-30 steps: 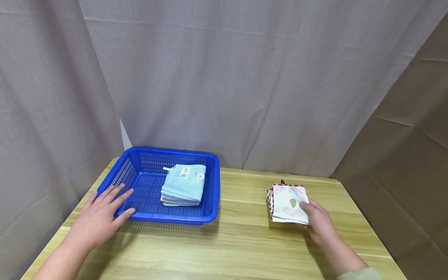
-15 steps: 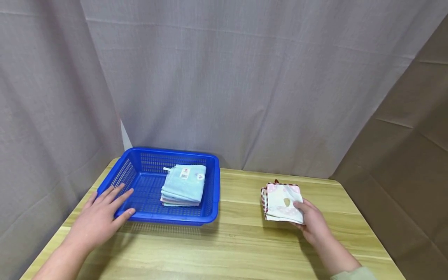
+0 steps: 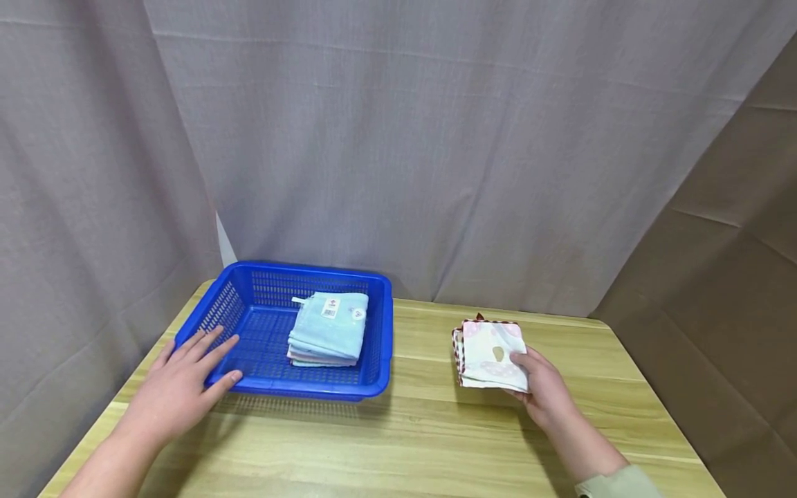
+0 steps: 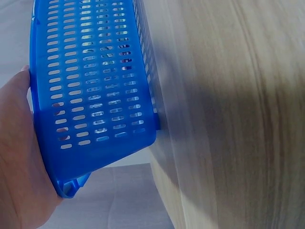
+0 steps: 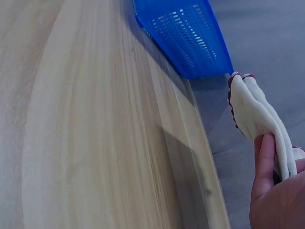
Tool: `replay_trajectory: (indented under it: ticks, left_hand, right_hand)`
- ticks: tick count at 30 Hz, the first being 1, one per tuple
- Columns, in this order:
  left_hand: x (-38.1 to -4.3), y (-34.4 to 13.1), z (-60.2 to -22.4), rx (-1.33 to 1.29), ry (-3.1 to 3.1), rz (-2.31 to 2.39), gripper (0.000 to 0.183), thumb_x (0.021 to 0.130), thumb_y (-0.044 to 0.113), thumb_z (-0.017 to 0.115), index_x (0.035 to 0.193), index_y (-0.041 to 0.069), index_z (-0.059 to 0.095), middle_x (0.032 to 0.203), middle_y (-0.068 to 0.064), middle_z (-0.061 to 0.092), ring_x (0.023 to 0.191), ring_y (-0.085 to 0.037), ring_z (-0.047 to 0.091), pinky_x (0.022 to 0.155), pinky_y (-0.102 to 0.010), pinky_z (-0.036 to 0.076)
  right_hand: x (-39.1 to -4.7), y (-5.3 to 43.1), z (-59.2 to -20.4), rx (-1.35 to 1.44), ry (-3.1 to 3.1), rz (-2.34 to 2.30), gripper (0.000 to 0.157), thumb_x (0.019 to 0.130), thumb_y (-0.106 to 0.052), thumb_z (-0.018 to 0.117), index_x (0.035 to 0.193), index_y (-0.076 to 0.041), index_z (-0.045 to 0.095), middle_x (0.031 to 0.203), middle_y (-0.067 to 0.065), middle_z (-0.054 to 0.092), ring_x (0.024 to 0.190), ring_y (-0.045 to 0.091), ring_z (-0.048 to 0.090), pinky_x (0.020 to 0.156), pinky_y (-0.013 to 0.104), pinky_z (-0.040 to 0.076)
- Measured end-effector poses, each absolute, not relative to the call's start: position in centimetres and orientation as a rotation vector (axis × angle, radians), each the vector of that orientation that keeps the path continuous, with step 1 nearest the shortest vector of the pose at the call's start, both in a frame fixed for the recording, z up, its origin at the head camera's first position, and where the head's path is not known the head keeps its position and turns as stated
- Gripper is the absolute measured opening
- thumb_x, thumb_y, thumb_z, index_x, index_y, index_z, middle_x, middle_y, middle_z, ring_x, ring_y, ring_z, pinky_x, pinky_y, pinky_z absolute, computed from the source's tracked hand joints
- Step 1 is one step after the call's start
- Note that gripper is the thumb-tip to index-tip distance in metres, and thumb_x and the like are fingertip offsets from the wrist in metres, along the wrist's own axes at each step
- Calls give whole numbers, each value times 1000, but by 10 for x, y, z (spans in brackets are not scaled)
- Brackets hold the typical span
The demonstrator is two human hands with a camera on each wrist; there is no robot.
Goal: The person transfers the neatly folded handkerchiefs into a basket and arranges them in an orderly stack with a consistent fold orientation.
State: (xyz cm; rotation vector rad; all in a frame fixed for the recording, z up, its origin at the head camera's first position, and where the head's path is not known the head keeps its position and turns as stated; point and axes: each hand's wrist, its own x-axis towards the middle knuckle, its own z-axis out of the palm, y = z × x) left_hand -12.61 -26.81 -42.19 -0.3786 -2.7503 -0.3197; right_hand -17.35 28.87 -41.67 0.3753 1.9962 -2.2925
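My right hand (image 3: 544,384) pinches a folded white cloth (image 3: 495,356) with pink patches and a red checked edge, thumb on top and fingers beneath. In the right wrist view the folded cloth (image 5: 257,112) is held above the table. My left hand (image 3: 177,387) rests with spread fingers on the near left corner of a blue plastic basket (image 3: 292,387). Inside the basket, toward its right side, lies a stack of folded towels, a light blue towel (image 3: 330,328) with a paper label on top. The left wrist view shows the basket's slotted wall (image 4: 90,95) beside the hand.
A wooden table (image 3: 398,443) carries the basket at its left. Behind it hangs a grey curtain (image 3: 398,152), and a brown panel (image 3: 735,297) stands along the right side. Bare wood lies between the basket and the right hand.
My right hand has carried the folded cloth a little to the left, toward the basket. The left hand and the basket stay where they were.
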Motion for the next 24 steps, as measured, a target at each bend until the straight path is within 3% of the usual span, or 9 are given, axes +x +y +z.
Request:
replay_trajectory:
  ticks: [24]
  left_hand:
    - [-126,-268,-422,-380,-2752,-321,62,97,54,55,146,16,51,152,-19,42,138,-48,34,114,-68,8]
  right_hand:
    - [-179,262,-409,310,1906,-2354,58,104,-13,42,157,-4,21,96,-3,71,85,11,71,80,33,59]
